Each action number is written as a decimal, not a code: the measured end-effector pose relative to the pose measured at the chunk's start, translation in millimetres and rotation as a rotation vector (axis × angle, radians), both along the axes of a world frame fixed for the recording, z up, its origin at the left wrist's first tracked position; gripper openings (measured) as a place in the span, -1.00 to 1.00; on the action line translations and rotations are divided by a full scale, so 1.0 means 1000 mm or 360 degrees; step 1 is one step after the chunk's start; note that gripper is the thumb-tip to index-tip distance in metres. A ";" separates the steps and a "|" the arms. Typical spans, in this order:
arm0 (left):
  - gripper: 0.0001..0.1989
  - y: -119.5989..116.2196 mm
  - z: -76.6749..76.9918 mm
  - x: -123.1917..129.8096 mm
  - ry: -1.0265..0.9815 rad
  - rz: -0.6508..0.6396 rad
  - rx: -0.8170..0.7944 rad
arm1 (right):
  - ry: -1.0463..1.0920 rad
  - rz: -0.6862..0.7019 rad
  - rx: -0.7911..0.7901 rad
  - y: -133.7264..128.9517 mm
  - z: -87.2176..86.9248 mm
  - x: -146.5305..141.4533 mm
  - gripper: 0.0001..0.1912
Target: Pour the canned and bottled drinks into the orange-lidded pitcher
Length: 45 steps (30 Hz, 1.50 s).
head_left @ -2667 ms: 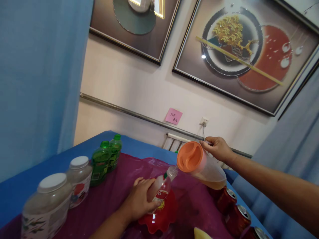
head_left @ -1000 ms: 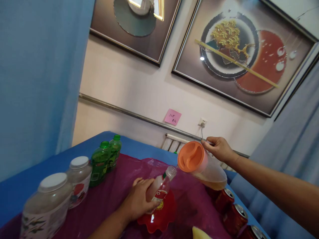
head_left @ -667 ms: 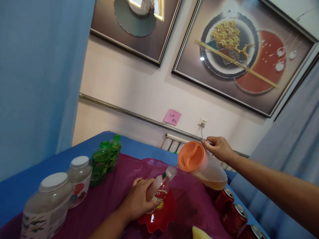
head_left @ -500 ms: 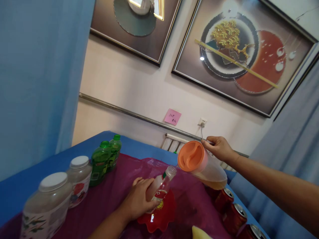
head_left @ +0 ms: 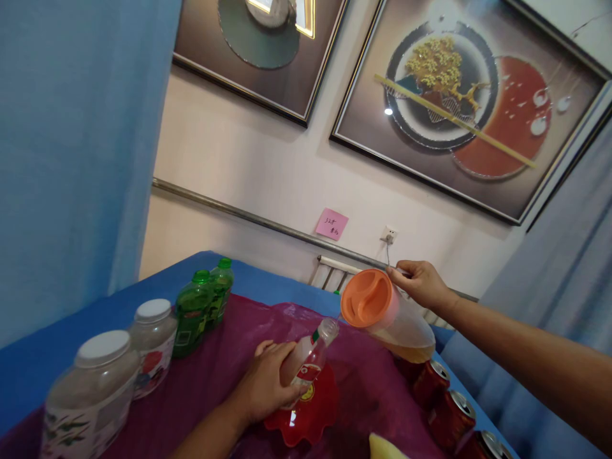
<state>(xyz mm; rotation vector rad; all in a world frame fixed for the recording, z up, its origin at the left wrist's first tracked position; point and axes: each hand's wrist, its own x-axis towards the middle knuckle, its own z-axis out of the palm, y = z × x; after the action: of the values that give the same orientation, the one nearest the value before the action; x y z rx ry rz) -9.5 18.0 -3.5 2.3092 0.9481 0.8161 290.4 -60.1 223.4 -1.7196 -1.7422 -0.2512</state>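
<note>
My left hand (head_left: 268,382) is wrapped round a clear bottle (head_left: 308,360) with a red and white label. The bottle leans to the right, its uncapped mouth up, above a red scalloped plate (head_left: 320,421). In my right hand (head_left: 421,284) is the handle of a translucent pitcher (head_left: 406,325) with an orange lid (head_left: 366,298). The pitcher is tipped to the left, and amber liquid lies along its lower side. Its lid edge is close to the bottle's mouth; a thin stream seems to run between them, though it is hard to make out.
On the left stand two white-lidded jars (head_left: 102,389) and two green bottles (head_left: 194,319). Several red cans (head_left: 452,417) line the right edge. A pale yellow object (head_left: 385,447) shows at the bottom. Purple sheeting (head_left: 210,376) covers part of the blue table (head_left: 186,274).
Almost nothing differs. Both hands keep hold of the bottle and the pitcher in nearly the same positions, and the view has shifted very slightly.
</note>
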 end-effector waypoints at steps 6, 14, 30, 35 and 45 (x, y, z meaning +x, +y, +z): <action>-0.40 0.000 0.000 0.000 -0.0015 -0.0010 -0.0005 | -0.0016 -0.0007 0.0005 0.000 -0.001 0.001 -0.48; -0.43 0.000 0.001 0.000 0.0022 -0.0040 -0.0031 | 0.0000 -0.0036 -0.0015 0.000 -0.001 0.002 -0.48; -0.44 0.002 -0.003 0.002 -0.0004 -0.0037 -0.0021 | 0.0010 -0.0032 -0.0019 -0.001 -0.002 0.001 -0.47; -0.37 0.002 -0.003 0.002 0.0015 -0.0022 -0.0027 | -0.0014 -0.0039 -0.0010 -0.001 -0.001 -0.001 -0.48; -0.39 0.000 0.000 0.001 0.0011 -0.0043 -0.0032 | -0.0022 -0.0048 -0.0043 -0.001 -0.001 -0.001 -0.47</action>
<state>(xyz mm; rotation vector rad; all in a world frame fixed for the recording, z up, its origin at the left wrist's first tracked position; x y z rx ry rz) -8.1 18.4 -3.1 2.3037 0.9222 0.7846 289.0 -61.4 222.3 -1.7688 -1.7378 -0.2546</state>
